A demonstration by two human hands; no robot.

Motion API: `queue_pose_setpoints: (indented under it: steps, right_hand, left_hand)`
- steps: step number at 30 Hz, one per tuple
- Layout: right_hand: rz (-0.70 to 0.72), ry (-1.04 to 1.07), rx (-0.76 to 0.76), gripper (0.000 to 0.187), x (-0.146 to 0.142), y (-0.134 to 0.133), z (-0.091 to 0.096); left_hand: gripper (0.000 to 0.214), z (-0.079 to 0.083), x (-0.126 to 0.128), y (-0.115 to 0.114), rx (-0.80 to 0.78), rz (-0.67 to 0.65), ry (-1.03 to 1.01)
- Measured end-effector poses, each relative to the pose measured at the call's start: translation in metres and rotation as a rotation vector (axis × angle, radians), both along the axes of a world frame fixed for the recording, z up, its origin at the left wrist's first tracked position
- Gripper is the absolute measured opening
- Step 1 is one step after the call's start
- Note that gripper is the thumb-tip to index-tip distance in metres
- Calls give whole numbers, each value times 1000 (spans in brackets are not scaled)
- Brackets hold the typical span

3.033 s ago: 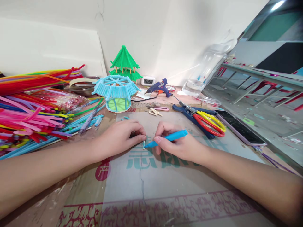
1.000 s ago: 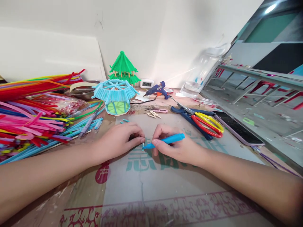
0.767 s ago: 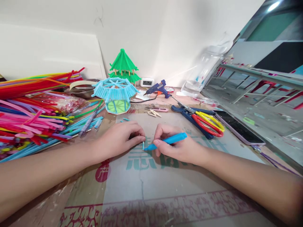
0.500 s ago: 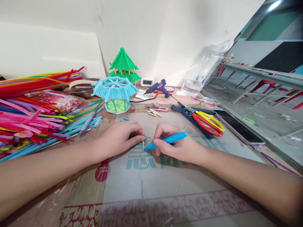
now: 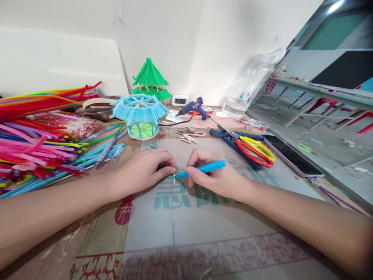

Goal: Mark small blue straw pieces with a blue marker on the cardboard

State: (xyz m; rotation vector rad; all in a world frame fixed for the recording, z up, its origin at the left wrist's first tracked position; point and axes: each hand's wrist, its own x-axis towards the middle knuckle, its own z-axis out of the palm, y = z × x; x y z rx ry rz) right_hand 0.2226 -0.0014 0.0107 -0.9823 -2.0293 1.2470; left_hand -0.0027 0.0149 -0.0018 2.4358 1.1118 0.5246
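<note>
Between its thumb and fingertips, my left hand (image 5: 155, 167) pinches a short wooden stick (image 5: 174, 179) that is partly coloured blue. My right hand (image 5: 208, 175) grips a bright blue marker pen (image 5: 208, 167), its tip touching or very close to the stick. Both hands rest low over a printed cardboard sheet (image 5: 204, 225). Past my left hand lie small blue pieces (image 5: 152, 147). Several plain short sticks (image 5: 188, 138) lie farther back, beside a pink craft knife (image 5: 196, 134).
Bundles of coloured pipe cleaners (image 5: 32, 147) fill the left side. Behind stand a blue-roofed model (image 5: 140, 114), a green pagoda model (image 5: 150, 79), a digital clock (image 5: 180, 100) and a glue gun (image 5: 192, 107). At right are scissors (image 5: 253, 149), dark blue pliers (image 5: 230, 146) and a phone (image 5: 293, 155).
The marker's tip has moved up along the stick from its lower end. My left hand keeps its pinch, and the whole view has shifted slightly.
</note>
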Motion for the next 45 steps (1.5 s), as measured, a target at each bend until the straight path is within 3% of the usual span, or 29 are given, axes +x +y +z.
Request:
queue_pose_setpoints:
  steps: [6,12,18,24,31,37,45]
  right_hand:
    - [66,4,-56,18,1,-2,0]
    - [-31,-24,61,16,0,1,-1]
    - [39,-11,-27,17,1,0,0]
    - [-23,-16,12,17,-1,0,1]
    - [51,-11,-40,19,1,-1,0]
    - [-13,-10,10,17,0,0,1]
    - [17,-13,-37,18,0,0,1]
  left_hand:
    - [17,0,0,1,12,-1,5]
    - [16,1,0,0,-2,5,12]
    - [16,2,0,-1,-3,-1,9]
    - [19,3,2,-1,1,5,5]
    - [17,3,1,-2,3,-2,0]
    - [18,3,1,-2,-7,5,11]
    - [18,3,1,-2,-2,8,10]
